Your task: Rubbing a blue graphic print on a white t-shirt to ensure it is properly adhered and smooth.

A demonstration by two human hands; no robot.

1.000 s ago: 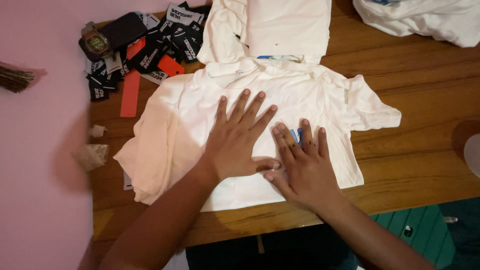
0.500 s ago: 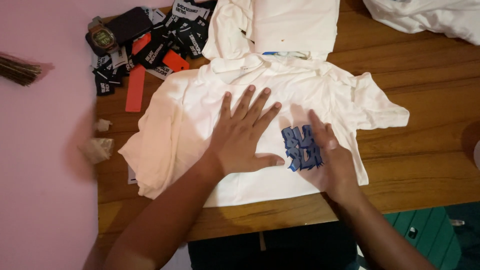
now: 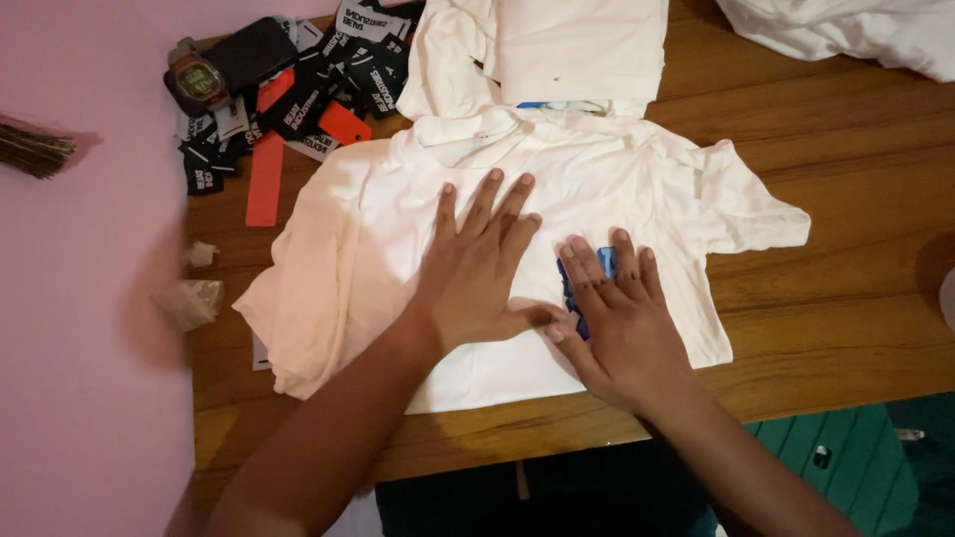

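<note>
Palms flat and open, our left hand (image 3: pixel 476 268) and right hand (image 3: pixel 619 318) gripped nothing, pressing a blue transfer (image 3: pixel 577 288) onto the white shirt (image 3: pixel 378 219), apparently mid-job.

Bare hands (image 3: pixel 477 273), sleeveless forearms

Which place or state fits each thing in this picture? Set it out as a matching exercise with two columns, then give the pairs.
Things
1. left hand
2. right hand
3. wristwatch
4. orange strip

Places or states
A. on the wooden table, at the far left corner
B. flat on the white T-shirt, fingers spread
C. covering most of the blue print
D. beside the shirt's edge, below the black tags

Pairs: 1-B, 2-C, 3-A, 4-D
</note>
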